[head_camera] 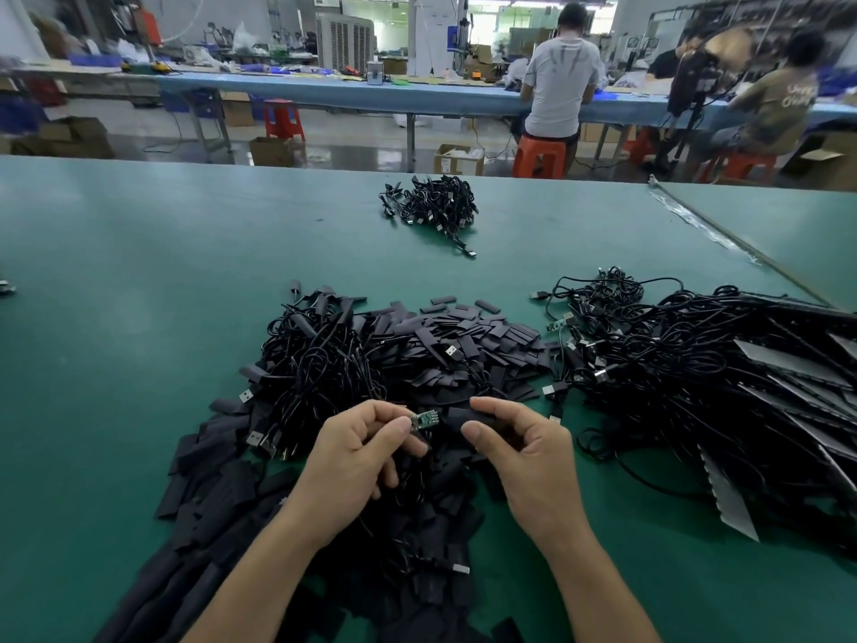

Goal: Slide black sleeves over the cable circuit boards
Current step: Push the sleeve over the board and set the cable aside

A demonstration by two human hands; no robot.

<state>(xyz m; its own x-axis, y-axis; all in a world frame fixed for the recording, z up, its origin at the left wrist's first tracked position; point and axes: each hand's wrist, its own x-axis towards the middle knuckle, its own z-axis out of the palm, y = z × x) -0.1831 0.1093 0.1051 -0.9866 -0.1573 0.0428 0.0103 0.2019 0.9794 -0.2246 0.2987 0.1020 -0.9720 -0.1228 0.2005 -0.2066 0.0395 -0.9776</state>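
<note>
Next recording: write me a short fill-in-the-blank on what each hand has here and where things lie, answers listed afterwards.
The left hand pinches a small ____ circuit board in its fingers.
The right hand grips a ____ sleeve.
The circuit board is not yet ____ the sleeve.
The smaller pile of cables lies near the ____ edge of the table.
Answers: green; black; inside; far.

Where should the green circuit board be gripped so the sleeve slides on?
By its left end, coming from the left, as the left hand pinches it: the circuit board points its bare end right, toward the sleeve in the right hand.
</note>
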